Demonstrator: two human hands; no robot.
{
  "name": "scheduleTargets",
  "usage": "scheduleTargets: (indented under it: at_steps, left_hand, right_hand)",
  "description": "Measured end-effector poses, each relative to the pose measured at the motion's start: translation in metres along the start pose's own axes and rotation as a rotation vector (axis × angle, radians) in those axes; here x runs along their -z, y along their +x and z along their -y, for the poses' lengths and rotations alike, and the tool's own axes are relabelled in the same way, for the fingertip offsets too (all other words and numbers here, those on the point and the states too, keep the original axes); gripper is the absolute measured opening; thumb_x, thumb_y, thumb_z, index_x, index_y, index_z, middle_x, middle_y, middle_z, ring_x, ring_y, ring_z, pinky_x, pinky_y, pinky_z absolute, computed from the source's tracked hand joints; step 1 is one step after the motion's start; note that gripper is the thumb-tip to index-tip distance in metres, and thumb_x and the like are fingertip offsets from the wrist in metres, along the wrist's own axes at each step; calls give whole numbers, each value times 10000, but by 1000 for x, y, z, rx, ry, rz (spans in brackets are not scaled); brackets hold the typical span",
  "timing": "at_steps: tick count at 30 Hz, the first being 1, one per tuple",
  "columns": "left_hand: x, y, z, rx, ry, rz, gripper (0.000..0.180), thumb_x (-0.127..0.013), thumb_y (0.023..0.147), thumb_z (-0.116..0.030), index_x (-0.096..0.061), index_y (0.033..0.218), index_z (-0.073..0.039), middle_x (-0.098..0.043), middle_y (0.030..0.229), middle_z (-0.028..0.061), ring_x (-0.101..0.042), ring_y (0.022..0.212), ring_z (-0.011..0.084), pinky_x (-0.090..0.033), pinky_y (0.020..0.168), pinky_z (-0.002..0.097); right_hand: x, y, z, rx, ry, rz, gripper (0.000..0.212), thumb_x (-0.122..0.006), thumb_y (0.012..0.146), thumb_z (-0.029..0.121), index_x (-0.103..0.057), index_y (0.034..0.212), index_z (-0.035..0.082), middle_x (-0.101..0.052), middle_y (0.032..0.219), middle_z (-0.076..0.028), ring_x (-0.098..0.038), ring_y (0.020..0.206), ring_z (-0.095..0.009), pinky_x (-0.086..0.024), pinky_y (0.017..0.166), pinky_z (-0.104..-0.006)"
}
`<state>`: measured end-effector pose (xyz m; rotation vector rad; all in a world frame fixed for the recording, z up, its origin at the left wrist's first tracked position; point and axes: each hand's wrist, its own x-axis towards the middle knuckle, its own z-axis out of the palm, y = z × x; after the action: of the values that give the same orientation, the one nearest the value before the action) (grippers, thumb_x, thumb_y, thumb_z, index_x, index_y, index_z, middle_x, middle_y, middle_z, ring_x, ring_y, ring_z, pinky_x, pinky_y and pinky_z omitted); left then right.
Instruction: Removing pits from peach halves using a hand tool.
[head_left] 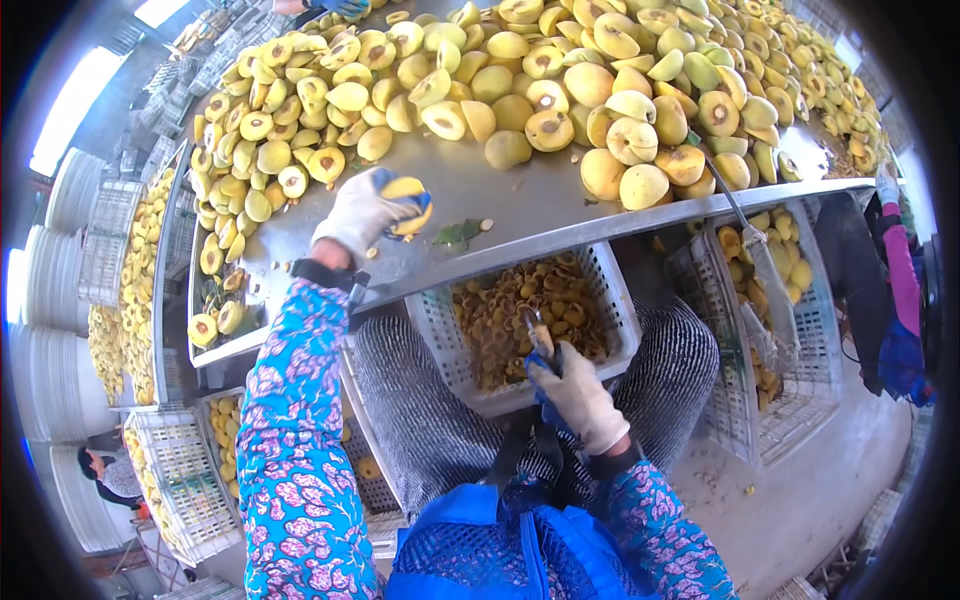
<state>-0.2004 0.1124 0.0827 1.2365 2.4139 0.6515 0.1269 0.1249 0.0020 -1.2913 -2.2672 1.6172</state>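
Note:
My left hand (362,215), in a white and blue glove, is closed around a yellow peach (411,207) above the near edge of the metal table (400,170). Lower down, my right hand (580,398), gloved the same way, grips a small pitting tool (540,332) with a brownish handle. Its slim metal end points away from me, over a white plastic crate (622,340) between my knees. Brown pits and scraps (500,310) lie in that crate. Beyond my hands, a heap of yellow peach halves (430,88) covers much of the tabletop, many with reddish hollows.
Green leaves (460,233) lie near the table edge. Crates of peaches stand at the right (800,330) and left (190,480). A strap-like cloth (770,300) hangs over the right crate. Other people's arms show at the right edge (905,270) and top (340,6).

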Motion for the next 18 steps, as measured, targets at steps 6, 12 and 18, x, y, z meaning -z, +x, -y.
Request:
scheduleTargets:
  at_steps: [6, 12, 18]
  left_hand:
    - [-18, -104, -15, 86, -1650, 103, 402, -609, 882, -345, -549, 1119, -26, -641, 853, 88, -668, 799, 258, -578, 710, 374]
    - [-77, -149, -22, 193, -2185, -152, 514, -510, 909, -433, -545, 1105, 41, -603, 1050, 195, -570, 1037, 318, -473, 925, 440]
    - [-89, -168, -25, 162, -2009, -116, 483, -469, 936, -446, -534, 1120, -4, -592, 1074, 138, -592, 978, 260, -505, 870, 398]
  right_hand:
    - [-2, -9, 24, -34, 495, 110, 133, -564, 896, 186, -505, 903, 67, -434, 612, 34, -408, 471, -57, -344, 421, -221]
    - [-16, -31, 79, 316, 49, 23, 236, -606, 862, 208, -482, 907, 11, -558, 652, -132, -554, 513, -216, -429, 493, -342]
    - [-31, -35, 84, 378, -133, 1, 290, -607, 839, 221, -473, 898, -30, -588, 761, -270, -587, 751, -444, -453, 626, -473]
